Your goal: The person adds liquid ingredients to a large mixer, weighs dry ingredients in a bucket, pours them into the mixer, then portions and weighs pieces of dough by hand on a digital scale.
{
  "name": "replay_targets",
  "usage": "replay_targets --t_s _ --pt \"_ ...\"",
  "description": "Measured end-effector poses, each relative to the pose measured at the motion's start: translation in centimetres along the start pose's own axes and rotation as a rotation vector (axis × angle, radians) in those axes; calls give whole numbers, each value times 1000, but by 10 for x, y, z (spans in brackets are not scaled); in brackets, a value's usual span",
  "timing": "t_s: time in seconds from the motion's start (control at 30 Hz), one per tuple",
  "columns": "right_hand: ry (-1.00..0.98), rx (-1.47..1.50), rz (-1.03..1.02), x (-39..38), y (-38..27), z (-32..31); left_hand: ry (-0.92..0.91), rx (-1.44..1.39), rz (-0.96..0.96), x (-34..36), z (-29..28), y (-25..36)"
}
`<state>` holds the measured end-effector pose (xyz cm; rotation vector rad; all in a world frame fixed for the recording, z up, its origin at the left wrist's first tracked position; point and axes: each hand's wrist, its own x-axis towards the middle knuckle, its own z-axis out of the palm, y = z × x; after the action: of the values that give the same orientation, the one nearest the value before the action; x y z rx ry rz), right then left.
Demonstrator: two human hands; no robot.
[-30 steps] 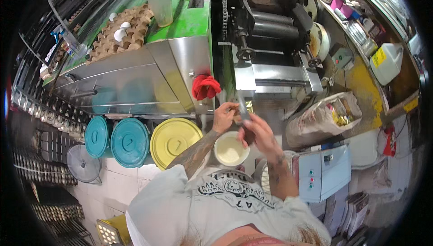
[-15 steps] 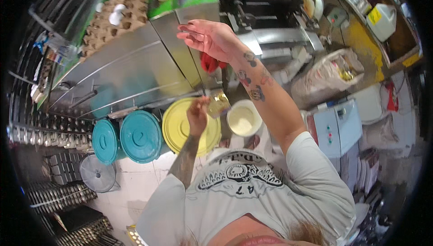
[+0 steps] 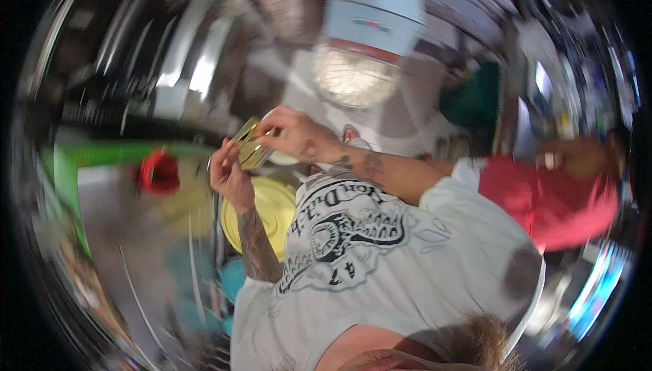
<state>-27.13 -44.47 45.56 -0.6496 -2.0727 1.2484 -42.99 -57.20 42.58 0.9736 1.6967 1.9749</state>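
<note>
A shiny gold packet [image 3: 251, 155] is held up between both my hands in front of my chest, left of centre. My left hand [image 3: 229, 175] grips its near left side with the fingertips. The fingers of my right hand [image 3: 291, 133] are pinched on its upper right side. Motion blur hides whether the packet is torn. Just below and behind my hands, a white bucket [image 3: 282, 158] shows only in part, mostly covered by my right wrist. Under my left forearm lies a round yellow lid [image 3: 261, 211].
Left of my hands stands a steel counter [image 3: 109, 215] with a green edge and a red cloth [image 3: 159, 170]. A light blue machine [image 3: 372, 14] and a round tub of whitish material [image 3: 356, 77] are ahead. At right is another person in a red top [image 3: 550, 201]. A teal lid [image 3: 232, 279] peeks out.
My view has swung to the right, bringing the blue machine and another person into sight. My right hand, raised and open before, has come down onto the gold packet beside my left hand.
</note>
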Motion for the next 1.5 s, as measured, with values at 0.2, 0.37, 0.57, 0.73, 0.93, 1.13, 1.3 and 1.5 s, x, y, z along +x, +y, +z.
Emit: replay_targets --t_s 0.2,0.37,0.57,0.73,0.93,1.13,1.3,1.5 --pt "246 -69 -12 -43 20 -103 -215 -143 -61 3 116 9" --pt "176 64 -139 -61 34 -207 -473 -169 -189 16 192 35" --pt "37 -305 -283 -44 46 -324 -688 -176 -155 41 300 48" --pt "-221 -332 -211 -48 73 -473 -898 -247 -270 44 439 49" --pt "-244 -676 -84 -82 72 -625 -1132 -414 -278 31 616 42" --pt "-20 -784 60 -112 88 -720 -1278 -364 -259 36 748 26" --pt "178 -752 258 -169 114 -786 -1550 -367 -129 2 877 46" --pt "263 -801 476 -195 156 -859 -1811 -587 -286 -21 1019 17"
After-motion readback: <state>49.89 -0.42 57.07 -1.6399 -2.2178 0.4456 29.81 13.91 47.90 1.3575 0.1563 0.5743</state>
